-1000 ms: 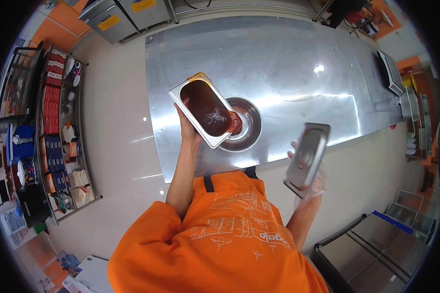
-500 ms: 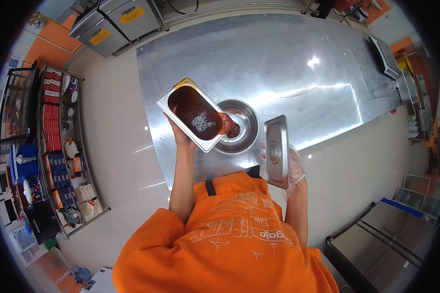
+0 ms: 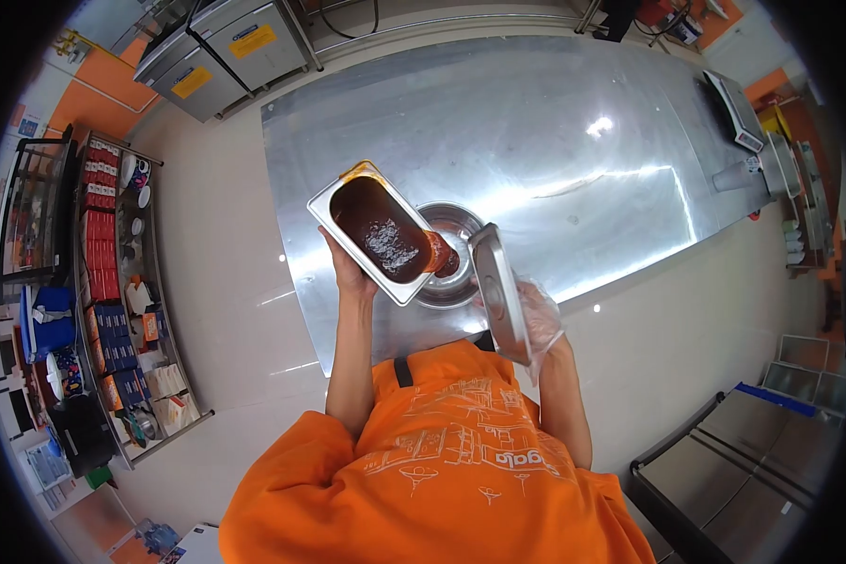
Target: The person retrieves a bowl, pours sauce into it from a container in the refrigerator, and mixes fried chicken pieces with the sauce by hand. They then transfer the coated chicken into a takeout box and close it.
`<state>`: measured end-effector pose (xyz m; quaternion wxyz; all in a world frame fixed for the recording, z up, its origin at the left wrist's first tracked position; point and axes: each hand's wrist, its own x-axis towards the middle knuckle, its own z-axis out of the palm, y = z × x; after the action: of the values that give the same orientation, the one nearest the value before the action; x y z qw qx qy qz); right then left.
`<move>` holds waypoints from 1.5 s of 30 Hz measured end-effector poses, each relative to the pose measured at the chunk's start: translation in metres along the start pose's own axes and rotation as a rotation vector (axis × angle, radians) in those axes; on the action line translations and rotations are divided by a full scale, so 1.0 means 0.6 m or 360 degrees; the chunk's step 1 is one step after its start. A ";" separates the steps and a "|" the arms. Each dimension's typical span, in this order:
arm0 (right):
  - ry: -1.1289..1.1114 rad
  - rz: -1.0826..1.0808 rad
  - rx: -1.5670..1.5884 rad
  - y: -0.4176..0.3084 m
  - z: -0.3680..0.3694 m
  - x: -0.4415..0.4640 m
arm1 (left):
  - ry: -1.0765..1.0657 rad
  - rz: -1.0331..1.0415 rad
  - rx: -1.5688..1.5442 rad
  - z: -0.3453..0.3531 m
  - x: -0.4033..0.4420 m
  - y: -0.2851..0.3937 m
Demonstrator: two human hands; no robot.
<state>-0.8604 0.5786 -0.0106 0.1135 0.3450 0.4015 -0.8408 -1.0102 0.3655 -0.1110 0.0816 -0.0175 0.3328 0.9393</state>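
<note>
My left hand [image 3: 349,271] grips a rectangular steel food pan [image 3: 321,209] from its near side, tilted to the right. Dark red-brown sauce [image 3: 374,226] fills much of it, with a glossy, bubbly patch. Over the pan's right end the sauce runs down into a round steel bowl [image 3: 480,222] on the table. In a clear plastic glove, my right hand [image 3: 540,318] holds a steel pan lid [image 3: 500,296] on edge, close beside the bowl's right side. The lid hides part of the bowl and some of my right fingers.
The bowl stands near the left front part of a steel table [image 3: 498,122]. At its far right are a scale [image 3: 735,111] and a clear cup [image 3: 735,175]. A stocked shelf [image 3: 113,282] is at left, and a dark-framed metal rack [image 3: 724,461] at lower right.
My right hand has brought the lid left, up to the bowl, and turned it more edge-on. The pan has shifted slightly right and down in view while sauce keeps flowing.
</note>
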 end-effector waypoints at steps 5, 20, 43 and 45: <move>-0.0206 -0.0024 0.0579 0.001 0.019 -0.009 | 0.0068 -0.0024 0.0027 -0.007 -0.004 -0.004; -0.0279 -0.0004 0.0462 0.037 0.027 0.044 | 0.0112 0.0078 0.0100 -0.050 0.008 -0.019; -0.0239 -0.0115 0.0259 0.050 0.014 0.069 | 0.0106 0.0030 0.0081 -0.053 0.004 -0.012; -0.0172 -0.0135 0.0256 0.054 -0.007 0.070 | 0.0081 0.0011 -0.0068 -0.050 0.005 -0.009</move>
<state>-0.8744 0.5641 -0.0600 0.0713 0.2899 0.3403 -0.8917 -1.0132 0.3510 -0.1378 0.0695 -0.0419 0.3147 0.9457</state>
